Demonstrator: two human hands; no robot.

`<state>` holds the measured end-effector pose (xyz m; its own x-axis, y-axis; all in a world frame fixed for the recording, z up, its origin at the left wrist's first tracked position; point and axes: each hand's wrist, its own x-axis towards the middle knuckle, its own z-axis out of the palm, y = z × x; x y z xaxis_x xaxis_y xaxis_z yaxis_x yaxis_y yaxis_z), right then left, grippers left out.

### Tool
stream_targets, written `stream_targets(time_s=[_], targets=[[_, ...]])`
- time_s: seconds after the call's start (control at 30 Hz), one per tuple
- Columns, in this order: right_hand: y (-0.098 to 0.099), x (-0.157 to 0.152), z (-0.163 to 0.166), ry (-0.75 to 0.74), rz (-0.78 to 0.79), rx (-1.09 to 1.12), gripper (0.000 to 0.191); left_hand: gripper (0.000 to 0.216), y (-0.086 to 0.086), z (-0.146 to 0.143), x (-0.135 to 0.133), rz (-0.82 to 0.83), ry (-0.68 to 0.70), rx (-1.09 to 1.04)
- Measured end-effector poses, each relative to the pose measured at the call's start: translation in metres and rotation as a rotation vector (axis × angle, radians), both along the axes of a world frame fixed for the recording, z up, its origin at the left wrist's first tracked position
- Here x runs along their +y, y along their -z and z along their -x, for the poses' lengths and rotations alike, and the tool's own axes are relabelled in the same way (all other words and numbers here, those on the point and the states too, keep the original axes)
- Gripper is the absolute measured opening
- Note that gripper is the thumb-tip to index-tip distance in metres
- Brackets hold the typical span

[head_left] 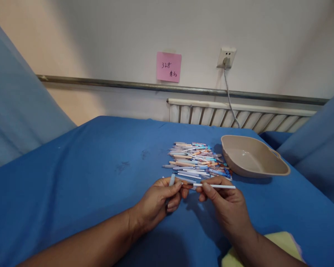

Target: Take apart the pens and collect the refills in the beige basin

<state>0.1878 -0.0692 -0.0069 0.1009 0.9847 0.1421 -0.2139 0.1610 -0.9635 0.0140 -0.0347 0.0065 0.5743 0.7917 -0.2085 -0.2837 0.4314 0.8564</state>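
My left hand (163,198) is closed around a pale blue pen barrel (172,180), whose upper end sticks out above the thumb. Between both hands lies a thin white pen refill (222,186) with a dark tip, held level. The right hand (231,207) pinches its white tube between thumb and fingers. At the left fingertips the refill's tip end is partly hidden, so I cannot tell whether they touch it. Just beyond my hands, a heap of pens and white refills (193,159) is spread in rough rows on the blue cloth (86,167).
A beige plastic basin (253,172) stands right of the pens. Near my right forearm is a yellow cloth (281,244). Behind the table are a radiator (206,116), a metal rail (122,85), a plugged-in cable (229,96) and a pink note (169,66). Blue curtains (16,107) hang at both sides.
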Motion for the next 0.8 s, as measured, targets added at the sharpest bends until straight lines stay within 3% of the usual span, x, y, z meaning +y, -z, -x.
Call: stream_targets(time_s=[0.5,0.8], targets=[[-0.0037,-0.0019,0.0003,-0.018,-0.015,-0.051,0.012,0.024,0.001,-0.0005,-0.0002,-0.059,0.004,0.06],[-0.0101,-0.003,0.0026,0.004,0.009,-0.054,0.012,0.033,0.002,0.0006,0.0016,-0.156,0.001,0.202]])
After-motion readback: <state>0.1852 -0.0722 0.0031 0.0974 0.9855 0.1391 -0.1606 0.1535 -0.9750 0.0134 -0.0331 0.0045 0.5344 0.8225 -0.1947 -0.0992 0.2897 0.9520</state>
